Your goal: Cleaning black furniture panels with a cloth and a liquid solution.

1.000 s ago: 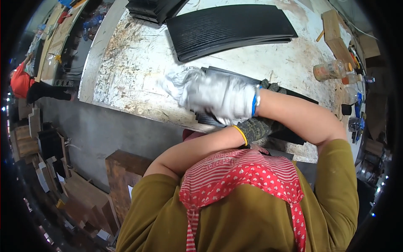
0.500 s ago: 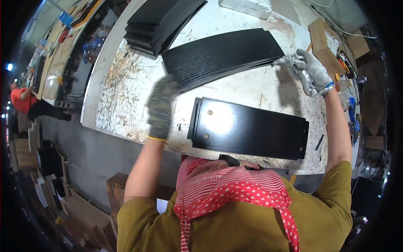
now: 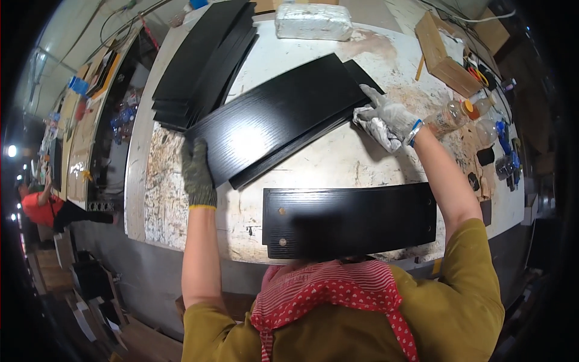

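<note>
A black wood-grained board (image 3: 271, 114) lies slanted on top of a small stack of similar boards, shifted left so its left end overhangs them. At that end my left hand (image 3: 199, 172), in a dark green glove, is closed round the board's edge. By the far right end, my right hand (image 3: 389, 117) in a grey-white glove holds a crumpled whitish cloth (image 3: 378, 134), its fingers reaching the board's corner. Closer to me lies another pair of black boards (image 3: 362, 220), one on the other, with round holes or fittings near the ends.
A taller stack of black boards (image 3: 208, 54) stands at the back left of the stained white table (image 3: 241, 226). At the back is a plastic-wrapped package (image 3: 313, 22). Plastic bottles (image 3: 449, 117) and an open wooden box (image 3: 449, 72) line the right. A person in orange (image 3: 42, 205) is far left.
My left hand has gone from a blur beside the stack to a hold on the top board's left end. That board has slid left over the others. The view has shifted.
</note>
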{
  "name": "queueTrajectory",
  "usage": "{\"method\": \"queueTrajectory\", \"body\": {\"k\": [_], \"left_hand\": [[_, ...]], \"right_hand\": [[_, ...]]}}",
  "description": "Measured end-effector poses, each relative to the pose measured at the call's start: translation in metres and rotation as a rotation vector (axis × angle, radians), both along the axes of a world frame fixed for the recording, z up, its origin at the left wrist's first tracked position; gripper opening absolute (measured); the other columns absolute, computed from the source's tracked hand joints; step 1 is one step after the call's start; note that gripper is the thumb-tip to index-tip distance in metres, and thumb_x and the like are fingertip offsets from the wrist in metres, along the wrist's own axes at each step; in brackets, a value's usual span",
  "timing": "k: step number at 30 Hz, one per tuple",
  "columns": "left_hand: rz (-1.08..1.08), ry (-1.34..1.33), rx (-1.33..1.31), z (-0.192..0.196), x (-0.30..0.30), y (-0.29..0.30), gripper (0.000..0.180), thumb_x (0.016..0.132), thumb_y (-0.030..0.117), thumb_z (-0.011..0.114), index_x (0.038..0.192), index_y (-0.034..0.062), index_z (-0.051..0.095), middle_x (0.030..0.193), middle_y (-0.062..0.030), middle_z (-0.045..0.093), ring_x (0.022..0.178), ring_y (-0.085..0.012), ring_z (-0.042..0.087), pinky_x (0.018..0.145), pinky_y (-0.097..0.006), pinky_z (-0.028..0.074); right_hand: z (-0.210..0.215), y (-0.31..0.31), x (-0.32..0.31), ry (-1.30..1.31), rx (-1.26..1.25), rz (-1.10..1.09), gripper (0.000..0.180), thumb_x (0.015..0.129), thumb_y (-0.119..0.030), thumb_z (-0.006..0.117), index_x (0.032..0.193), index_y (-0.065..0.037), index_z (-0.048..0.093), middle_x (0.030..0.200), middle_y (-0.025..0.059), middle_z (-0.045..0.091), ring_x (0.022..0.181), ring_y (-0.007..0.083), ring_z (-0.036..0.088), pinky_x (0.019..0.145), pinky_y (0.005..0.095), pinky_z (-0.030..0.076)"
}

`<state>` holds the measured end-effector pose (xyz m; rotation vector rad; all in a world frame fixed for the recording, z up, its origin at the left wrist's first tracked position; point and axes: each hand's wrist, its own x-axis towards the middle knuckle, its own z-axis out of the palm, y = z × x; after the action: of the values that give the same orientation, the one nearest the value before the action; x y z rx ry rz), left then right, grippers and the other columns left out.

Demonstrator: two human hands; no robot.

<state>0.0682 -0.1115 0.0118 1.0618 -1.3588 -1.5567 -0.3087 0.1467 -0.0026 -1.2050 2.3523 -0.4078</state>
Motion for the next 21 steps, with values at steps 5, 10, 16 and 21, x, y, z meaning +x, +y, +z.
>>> {"method": "queueTrajectory", "body": {"k": [5,10,16,21], "left_hand": [[-0.311,0.419,0.481,0.071,0.009,0.061,0.054,0.094,0.028,0.065,0.137,0.0012,0.047,0.129,-0.0218,0.058,0.109,-0.0347,0.064,0.089,-0.048,0.059],[-0.4,0.522,0.79,0.062,0.04,0.09,0.051,0.096,0.028,0.061,0.138,0.0021,0.049,0.134,-0.0174,0.057,0.12,-0.031,0.059,0.101,-0.047,0.052],[-0.542,0.357,0.897,0.035,0.059,0.119,0.047,0.098,0.028,0.059,0.137,0.002,0.05,0.129,-0.0172,0.061,0.115,-0.0305,0.062,0.101,-0.043,0.052],[-0.595,0.199,0.779,0.008,0.075,0.108,0.046,0.099,0.032,0.058,0.133,0.0008,0.054,0.125,-0.0141,0.063,0.109,-0.0232,0.064,0.095,-0.036,0.053]], "right_hand": [[0.01,0.036,0.017,-0.805,-0.5,-0.333,0.071,0.092,-0.011,0.065,0.153,-0.011,0.028,0.146,0.0157,0.045,0.126,0.0261,0.053,0.103,0.0292,0.047],[0.109,0.139,0.061,-1.012,-0.544,-0.435,0.053,0.091,-0.006,0.052,0.143,0.0,0.042,0.116,0.0148,0.061,0.1,0.0194,0.064,0.085,0.0268,0.056],[0.198,0.231,0.125,-0.428,-0.687,-0.66,0.037,0.097,-0.015,0.053,0.128,0.004,0.053,0.112,0.0139,0.065,0.096,0.0185,0.067,0.084,0.0274,0.055],[0.151,0.161,0.207,0.033,-0.647,-0.474,0.035,0.094,-0.014,0.063,0.127,-0.002,0.058,0.122,0.0084,0.061,0.108,0.0158,0.06,0.093,0.0287,0.049]]}}
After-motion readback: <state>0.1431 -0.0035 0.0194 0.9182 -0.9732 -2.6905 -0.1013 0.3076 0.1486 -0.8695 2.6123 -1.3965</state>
